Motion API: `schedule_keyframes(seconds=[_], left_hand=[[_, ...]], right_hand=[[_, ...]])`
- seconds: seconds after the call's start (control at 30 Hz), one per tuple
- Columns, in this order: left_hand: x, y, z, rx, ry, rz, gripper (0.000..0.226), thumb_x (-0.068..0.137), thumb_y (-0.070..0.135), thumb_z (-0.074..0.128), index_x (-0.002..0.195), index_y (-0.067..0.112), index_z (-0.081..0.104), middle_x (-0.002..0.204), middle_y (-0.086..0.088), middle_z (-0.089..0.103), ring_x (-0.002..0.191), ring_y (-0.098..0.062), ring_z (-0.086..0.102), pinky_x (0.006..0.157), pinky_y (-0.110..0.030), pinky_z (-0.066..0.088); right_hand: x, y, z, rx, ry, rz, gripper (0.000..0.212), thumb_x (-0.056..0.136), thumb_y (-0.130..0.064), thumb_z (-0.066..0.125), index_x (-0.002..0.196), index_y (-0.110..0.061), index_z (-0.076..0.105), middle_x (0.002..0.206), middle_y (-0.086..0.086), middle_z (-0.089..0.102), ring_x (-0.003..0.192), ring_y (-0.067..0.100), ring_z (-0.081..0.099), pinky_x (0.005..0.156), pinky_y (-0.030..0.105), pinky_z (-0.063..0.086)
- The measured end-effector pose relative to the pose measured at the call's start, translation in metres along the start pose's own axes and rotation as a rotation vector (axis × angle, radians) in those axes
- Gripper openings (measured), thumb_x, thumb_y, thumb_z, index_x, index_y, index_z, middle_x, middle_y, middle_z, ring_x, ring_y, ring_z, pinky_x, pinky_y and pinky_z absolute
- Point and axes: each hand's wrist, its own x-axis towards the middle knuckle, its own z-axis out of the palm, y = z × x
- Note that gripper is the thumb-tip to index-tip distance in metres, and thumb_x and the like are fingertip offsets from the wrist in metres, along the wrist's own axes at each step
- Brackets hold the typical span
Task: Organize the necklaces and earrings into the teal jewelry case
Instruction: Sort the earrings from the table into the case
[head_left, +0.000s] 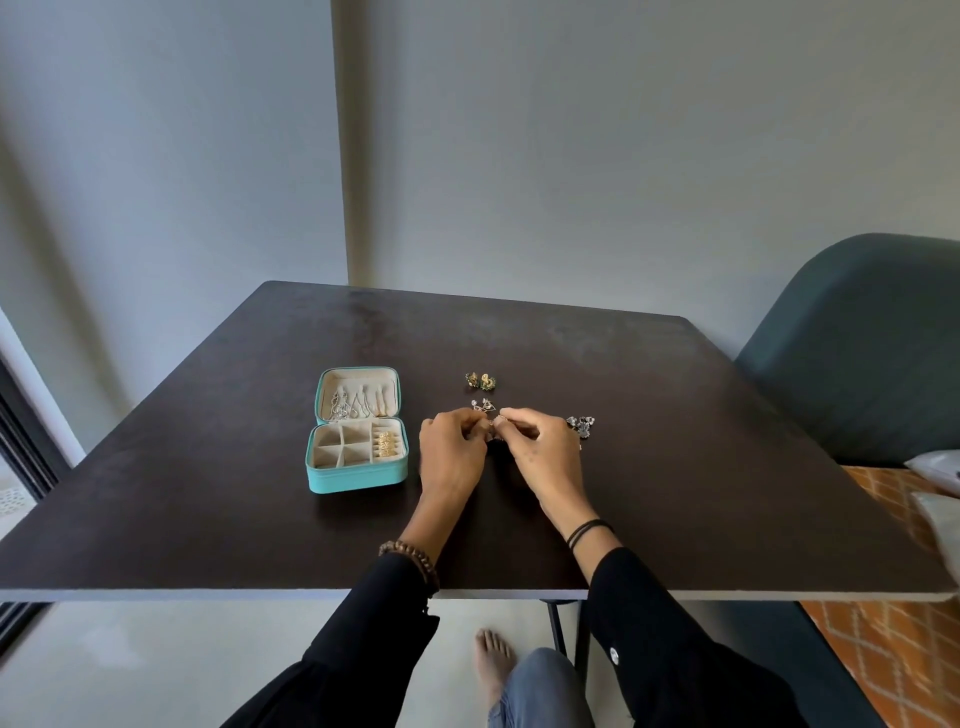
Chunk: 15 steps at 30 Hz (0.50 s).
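Just right of the open teal jewelry case (358, 475), left hand (452, 452) and right hand (540, 457) both pinch a small silver earring (492, 420), seemingly fitting its back before storing it.

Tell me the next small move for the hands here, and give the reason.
Likely carry the small piece pinched between the left hand and right hand leftward into a bare compartment of the teal case. The case lies open just left of the hands, gold earrings fill only its right-hand section, and other earrings lie on the table.
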Motion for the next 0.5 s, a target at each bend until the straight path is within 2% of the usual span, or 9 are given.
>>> schedule_keyframes(seconds=[0.13,0.33,0.47,0.5], left_hand=[[0.0,0.0,0.001,0.018,0.019,0.009,0.018,0.099,0.023,0.062,0.11,0.02,0.075,0.097,0.003,0.073,0.108,-0.02,0.062,0.09,-0.041,0.056],[-0.003,0.003,-0.004,0.042,0.03,-0.006,0.024,0.103,0.02,0.051,0.112,0.011,0.071,0.097,-0.005,0.072,0.103,-0.027,0.062,0.089,-0.042,0.053],[-0.011,0.003,-0.011,0.047,0.041,-0.006,0.028,0.103,0.009,0.047,0.122,0.009,0.066,0.116,-0.009,0.068,0.11,-0.024,0.06,0.097,-0.04,0.05],[-0.014,0.004,-0.013,0.045,0.042,0.0,0.029,0.103,0.006,0.045,0.124,0.009,0.065,0.119,-0.01,0.067,0.112,-0.023,0.059,0.099,-0.038,0.05]], right_hand=[[0.0,0.001,0.0,-0.046,0.025,-0.021,0.023,0.096,-0.029,0.068,0.112,-0.017,0.079,0.107,-0.006,0.077,0.093,-0.001,0.064,0.076,-0.001,0.04],[-0.002,0.002,-0.001,-0.041,0.053,-0.034,0.023,0.1,-0.023,0.063,0.114,-0.014,0.077,0.11,-0.003,0.076,0.101,0.007,0.067,0.087,0.016,0.049],[-0.006,0.002,-0.002,-0.074,0.081,-0.006,0.025,0.1,-0.018,0.061,0.119,-0.011,0.076,0.115,0.0,0.075,0.105,0.009,0.067,0.082,0.002,0.041],[-0.008,0.001,-0.003,-0.078,0.088,-0.008,0.025,0.1,-0.017,0.061,0.119,-0.01,0.075,0.116,0.001,0.075,0.106,0.01,0.067,0.083,0.003,0.043]])
